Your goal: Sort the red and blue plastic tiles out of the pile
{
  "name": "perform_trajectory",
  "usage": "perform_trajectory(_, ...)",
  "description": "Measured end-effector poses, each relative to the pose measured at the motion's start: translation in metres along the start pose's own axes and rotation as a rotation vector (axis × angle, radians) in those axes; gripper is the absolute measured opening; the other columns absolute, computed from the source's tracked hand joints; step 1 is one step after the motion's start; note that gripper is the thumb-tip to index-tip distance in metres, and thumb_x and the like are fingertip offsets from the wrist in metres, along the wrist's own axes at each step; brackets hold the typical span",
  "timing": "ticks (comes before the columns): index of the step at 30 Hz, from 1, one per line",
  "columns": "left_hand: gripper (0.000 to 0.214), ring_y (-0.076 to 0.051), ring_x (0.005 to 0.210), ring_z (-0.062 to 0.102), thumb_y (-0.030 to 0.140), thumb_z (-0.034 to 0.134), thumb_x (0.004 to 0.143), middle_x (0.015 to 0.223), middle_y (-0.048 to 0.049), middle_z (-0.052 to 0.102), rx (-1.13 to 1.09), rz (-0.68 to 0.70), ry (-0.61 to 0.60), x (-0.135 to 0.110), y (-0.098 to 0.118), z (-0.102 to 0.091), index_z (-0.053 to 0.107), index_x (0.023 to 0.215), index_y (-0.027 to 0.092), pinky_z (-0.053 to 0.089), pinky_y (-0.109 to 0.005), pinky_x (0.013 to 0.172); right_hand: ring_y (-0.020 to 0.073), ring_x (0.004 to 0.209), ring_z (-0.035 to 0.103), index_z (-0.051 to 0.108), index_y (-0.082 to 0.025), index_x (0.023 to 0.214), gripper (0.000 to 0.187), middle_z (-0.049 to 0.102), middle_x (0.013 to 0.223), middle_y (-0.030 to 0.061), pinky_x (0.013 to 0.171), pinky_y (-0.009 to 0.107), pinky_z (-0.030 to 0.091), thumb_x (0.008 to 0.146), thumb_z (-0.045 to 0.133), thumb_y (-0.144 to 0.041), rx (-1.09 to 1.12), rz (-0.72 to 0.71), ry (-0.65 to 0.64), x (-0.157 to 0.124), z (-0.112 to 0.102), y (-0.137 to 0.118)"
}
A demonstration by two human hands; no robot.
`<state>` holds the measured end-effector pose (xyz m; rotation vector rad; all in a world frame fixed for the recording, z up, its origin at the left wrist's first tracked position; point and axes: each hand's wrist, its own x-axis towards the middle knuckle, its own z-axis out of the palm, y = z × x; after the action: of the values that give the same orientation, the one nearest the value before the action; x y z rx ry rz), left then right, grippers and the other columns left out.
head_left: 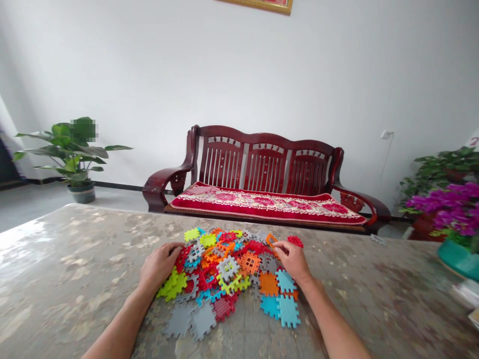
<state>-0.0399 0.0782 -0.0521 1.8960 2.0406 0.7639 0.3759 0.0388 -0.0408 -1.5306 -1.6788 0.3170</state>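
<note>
A heap of colourful interlocking plastic tiles (228,269) with notched edges lies on the table in front of me. My left hand (160,264) rests at the heap's left side, fingers curled in by a red tile (181,258) and above some lime-green tiles (172,284). On the right side, my right hand (294,257) has its thumb and forefinger close together against an orange open-frame tile (271,240). Whatever is between the fingers of either hand is too small or hidden. Grey tiles (202,319) and light-blue tiles (288,311) lie flat at the near edge.
The tabletop (93,279) has a glossy, patterned cover. Beyond it stands a dark red wooden bench (262,164) with a red floral cushion (262,202). A teal flowerpot (458,259) with purple flowers is at the right; a grey tile (377,240) lies apart near the far edge.
</note>
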Motion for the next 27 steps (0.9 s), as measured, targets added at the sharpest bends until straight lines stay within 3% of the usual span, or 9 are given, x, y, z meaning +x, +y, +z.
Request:
perform_trajectory(7, 0.037, -0.02, 0.105, 0.065, 0.042, 0.042, 0.088, 0.114, 0.0017, 0.072, 0.008, 0.007, 0.019, -0.002, 0.003, -0.001, 0.074, 0.102, 0.031, 0.047, -0.025, 0.085, 0.022, 0.098, 0.069, 0.072, -0.026, 0.107, 0.032, 0.075, 0.105, 0.0038, 0.091, 0.036, 0.05, 0.083, 0.051, -0.026, -0.127, 0.017, -0.184, 0.001, 0.005, -0.004)
perform_trajectory(13, 0.038, -0.021, 0.105, 0.065, 0.041, 0.041, 0.088, 0.115, 0.0015, 0.072, 0.005, 0.005, 0.015, -0.003, 0.004, -0.001, 0.073, 0.104, 0.031, 0.047, -0.026, 0.086, 0.0217, 0.105, 0.066, 0.067, -0.024, 0.117, 0.039, 0.071, 0.117, 0.0056, 0.095, 0.036, 0.048, 0.08, 0.054, -0.023, -0.095, 0.032, -0.231, 0.006, 0.012, -0.001)
perform_trajectory(20, 0.04, -0.022, 0.107, 0.064, 0.042, 0.038, 0.09, 0.117, -0.0004, 0.071, 0.031, -0.003, -0.01, -0.004, 0.006, -0.003, 0.072, 0.106, 0.029, 0.046, -0.027, 0.087, 0.0164, 0.067, 0.064, 0.071, -0.021, 0.11, 0.04, 0.073, 0.095, 0.0036, 0.07, 0.031, 0.051, 0.073, 0.058, -0.028, 0.011, 0.092, -0.152, 0.01, 0.01, -0.001)
perform_trajectory(27, 0.037, -0.02, 0.107, 0.064, 0.04, 0.041, 0.089, 0.116, 0.001, 0.072, 0.01, 0.003, 0.005, -0.005, 0.008, -0.005, 0.073, 0.104, 0.03, 0.046, -0.025, 0.086, 0.0208, 0.078, 0.065, 0.071, -0.019, 0.085, 0.027, 0.072, 0.084, 0.0044, 0.074, 0.032, 0.048, 0.075, 0.053, -0.038, 0.067, 0.102, -0.042, 0.01, 0.003, -0.008)
